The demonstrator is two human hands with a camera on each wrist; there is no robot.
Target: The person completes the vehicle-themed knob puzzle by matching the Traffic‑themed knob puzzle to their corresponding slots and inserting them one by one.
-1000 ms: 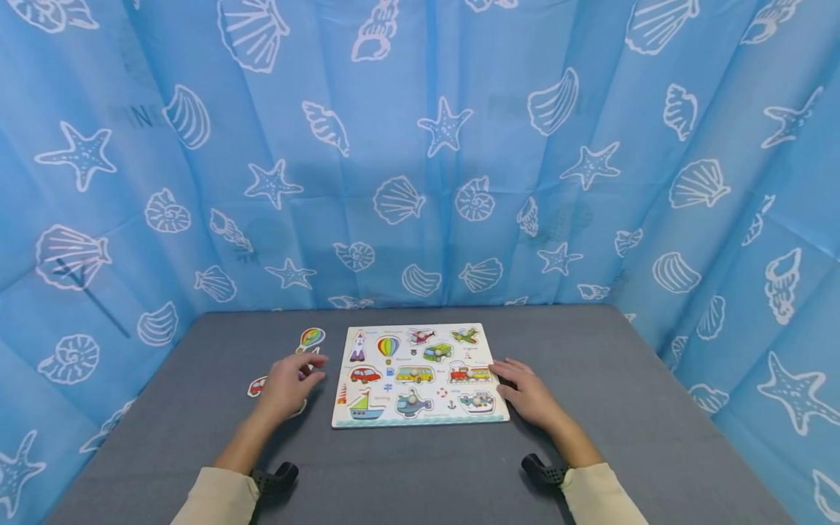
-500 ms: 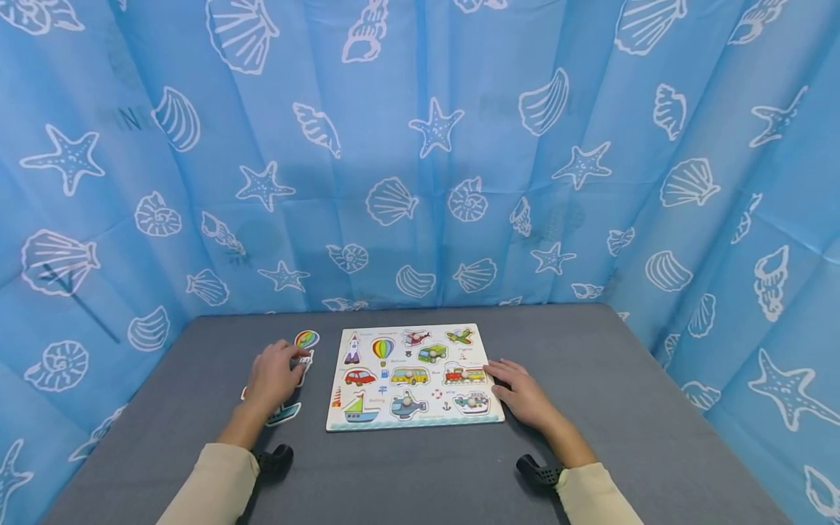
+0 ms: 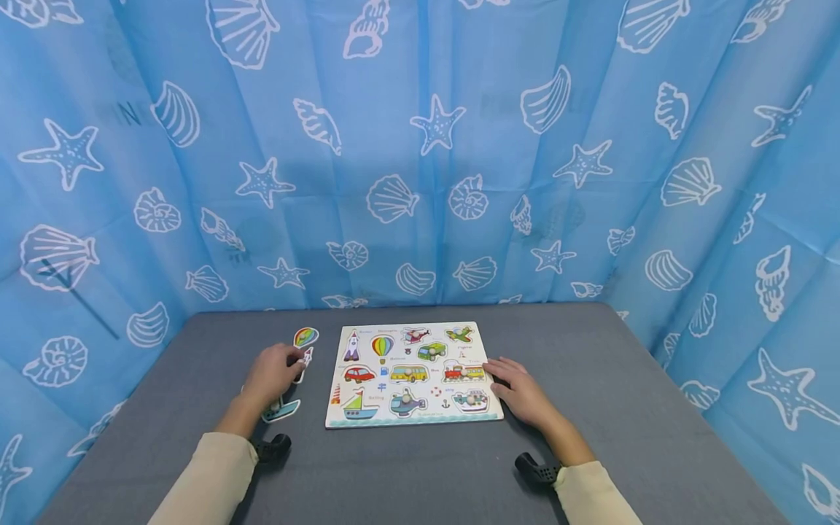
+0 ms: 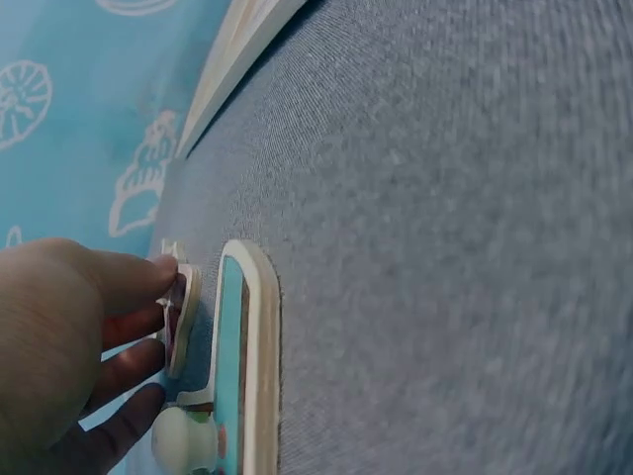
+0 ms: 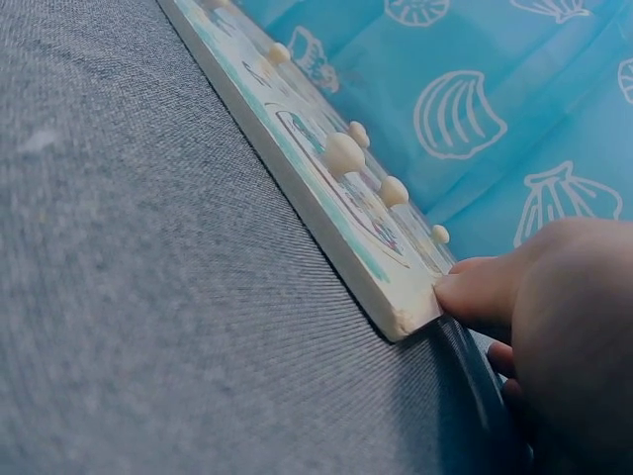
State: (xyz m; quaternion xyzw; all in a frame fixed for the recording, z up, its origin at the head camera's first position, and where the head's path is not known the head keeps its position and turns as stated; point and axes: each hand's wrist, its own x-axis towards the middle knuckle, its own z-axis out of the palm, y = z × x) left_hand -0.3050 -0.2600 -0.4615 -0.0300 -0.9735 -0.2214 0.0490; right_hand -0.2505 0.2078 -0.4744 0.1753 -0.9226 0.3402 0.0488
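In the head view my left hand (image 3: 269, 375) is over the loose puzzle pieces left of the board, its fingertips at the rocket piece (image 3: 307, 356). The left wrist view shows thumb and fingers pinching this rocket piece (image 4: 186, 322), which stands partly behind the fingertips. Close beneath the hand lies the sailboat piece (image 4: 232, 336), its round knob upward. A balloon piece (image 3: 305, 336) lies just beyond the fingers. My right hand (image 3: 525, 394) rests at the right edge of the wooden puzzle board (image 3: 387, 421), thumb on its top near the corner, fingers extended along the side.
Several knobbed pieces, such as the train (image 3: 464, 372) and the bus (image 3: 410, 374), sit in the board. The grey table (image 3: 420, 474) ends at a blue shell-patterned curtain (image 3: 420, 219) behind and at both sides.
My left hand has come down and slightly left onto the rocket piece, and its fingers have closed there. The sailboat piece shows more, the red car piece is now covered. The right hand stays put.
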